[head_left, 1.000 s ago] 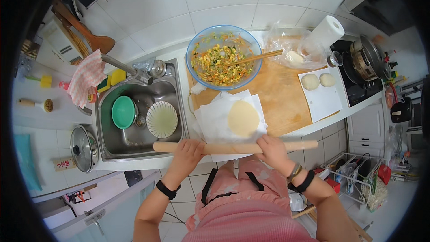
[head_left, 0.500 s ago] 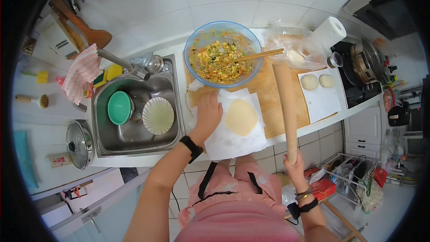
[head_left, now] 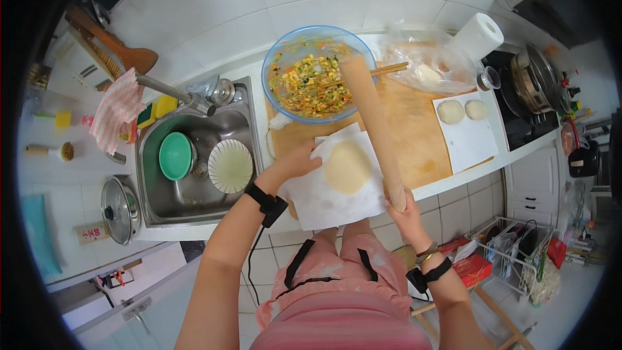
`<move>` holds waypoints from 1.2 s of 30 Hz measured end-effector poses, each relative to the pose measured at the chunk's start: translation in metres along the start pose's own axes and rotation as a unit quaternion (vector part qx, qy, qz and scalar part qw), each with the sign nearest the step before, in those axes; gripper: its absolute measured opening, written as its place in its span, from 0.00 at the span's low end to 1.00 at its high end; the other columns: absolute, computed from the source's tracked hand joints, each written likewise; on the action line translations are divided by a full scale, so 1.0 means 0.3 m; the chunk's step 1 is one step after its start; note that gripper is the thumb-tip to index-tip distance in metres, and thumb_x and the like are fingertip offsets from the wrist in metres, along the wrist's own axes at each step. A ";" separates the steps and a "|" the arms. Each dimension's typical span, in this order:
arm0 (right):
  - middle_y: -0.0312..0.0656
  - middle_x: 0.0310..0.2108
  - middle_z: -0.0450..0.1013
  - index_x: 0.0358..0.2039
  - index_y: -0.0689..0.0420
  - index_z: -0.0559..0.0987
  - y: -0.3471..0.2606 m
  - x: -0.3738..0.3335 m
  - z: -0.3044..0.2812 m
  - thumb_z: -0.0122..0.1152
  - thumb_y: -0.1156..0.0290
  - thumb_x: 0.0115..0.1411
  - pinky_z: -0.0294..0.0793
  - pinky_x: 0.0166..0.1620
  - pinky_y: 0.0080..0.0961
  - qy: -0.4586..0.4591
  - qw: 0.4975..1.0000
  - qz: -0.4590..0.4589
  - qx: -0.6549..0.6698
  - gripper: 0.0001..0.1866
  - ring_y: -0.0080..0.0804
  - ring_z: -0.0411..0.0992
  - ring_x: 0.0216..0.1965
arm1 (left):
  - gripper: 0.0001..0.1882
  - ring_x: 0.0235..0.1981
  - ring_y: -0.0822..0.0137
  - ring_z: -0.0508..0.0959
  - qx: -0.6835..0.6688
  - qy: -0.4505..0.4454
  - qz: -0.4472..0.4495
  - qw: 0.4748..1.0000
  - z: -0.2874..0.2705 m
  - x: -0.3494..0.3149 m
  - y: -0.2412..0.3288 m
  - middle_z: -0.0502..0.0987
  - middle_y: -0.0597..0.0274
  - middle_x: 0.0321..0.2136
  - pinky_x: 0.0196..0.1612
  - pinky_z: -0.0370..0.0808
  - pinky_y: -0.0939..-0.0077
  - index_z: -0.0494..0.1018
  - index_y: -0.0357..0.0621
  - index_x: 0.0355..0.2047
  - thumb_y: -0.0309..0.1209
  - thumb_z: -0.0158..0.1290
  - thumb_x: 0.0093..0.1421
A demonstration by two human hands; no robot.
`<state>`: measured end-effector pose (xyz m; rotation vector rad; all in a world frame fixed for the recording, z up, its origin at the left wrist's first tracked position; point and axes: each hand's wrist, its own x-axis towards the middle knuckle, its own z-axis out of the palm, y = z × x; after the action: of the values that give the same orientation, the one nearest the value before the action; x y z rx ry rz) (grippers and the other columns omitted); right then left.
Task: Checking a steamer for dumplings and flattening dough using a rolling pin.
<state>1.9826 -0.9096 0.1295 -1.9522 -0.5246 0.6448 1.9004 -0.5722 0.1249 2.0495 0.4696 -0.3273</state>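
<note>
A flat round of dough (head_left: 347, 167) lies on white paper (head_left: 315, 202) at the counter's front edge. My left hand (head_left: 298, 161) is at the paper's left edge, its fingers closed on the sheet. My right hand (head_left: 407, 215) grips the near end of a long wooden rolling pin (head_left: 374, 126). The pin slants away over the right side of the paper, and its far end overlaps the bowl's rim in view. Behind the paper stands a clear blue-rimmed bowl (head_left: 277, 105) of chopped vegetable and egg filling (head_left: 311, 84), with chopsticks (head_left: 391, 68) resting in it.
Two dough balls (head_left: 451, 112) sit on another white sheet (head_left: 468, 149) at the right of the wooden board (head_left: 421, 146). A plastic bag (head_left: 431, 65) and a paper roll (head_left: 478, 35) stand behind. To the left is a sink (head_left: 155, 204) holding a green bowl (head_left: 175, 157) and a ridged plate (head_left: 230, 166).
My right hand has brought the rolling pin leftward, closer to the dough round. My left hand has slid slightly back and left along the paper, its fingers now curled at the edge.
</note>
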 end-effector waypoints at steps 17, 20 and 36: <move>0.41 0.52 0.65 0.52 0.64 0.68 -0.087 0.123 -0.025 0.58 0.79 0.53 0.65 0.54 0.25 -0.071 0.997 0.027 0.031 0.24 0.28 0.65 0.51 | 0.18 0.46 0.69 0.72 -0.321 -0.077 0.030 0.944 0.018 -0.146 0.091 0.72 0.61 0.44 0.49 0.69 0.76 0.64 0.43 0.53 0.31 0.41 0.62; 0.42 0.53 0.64 0.52 0.64 0.68 -0.033 0.151 -0.013 0.57 0.81 0.53 0.67 0.52 0.25 -0.106 0.989 0.018 0.103 0.24 0.27 0.65 0.51 | 0.18 0.44 0.71 0.73 -0.438 -0.072 -0.041 0.895 0.033 -0.130 0.082 0.72 0.61 0.43 0.49 0.70 0.77 0.66 0.43 0.50 0.30 0.41 0.60; 0.36 0.38 0.71 0.49 0.62 0.69 -0.228 0.213 0.056 0.55 0.81 0.55 0.71 0.45 0.21 -0.232 0.968 0.009 0.090 0.19 0.23 0.72 0.41 | 0.19 0.42 0.68 0.76 -0.670 -0.112 -0.046 0.733 0.075 -0.183 0.006 0.74 0.60 0.41 0.47 0.74 0.74 0.67 0.41 0.49 0.31 0.43 0.57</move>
<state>2.0148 -0.8300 0.1707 -1.6352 -0.7067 1.1337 1.8516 -0.6032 0.1379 0.5479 0.4408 -0.1756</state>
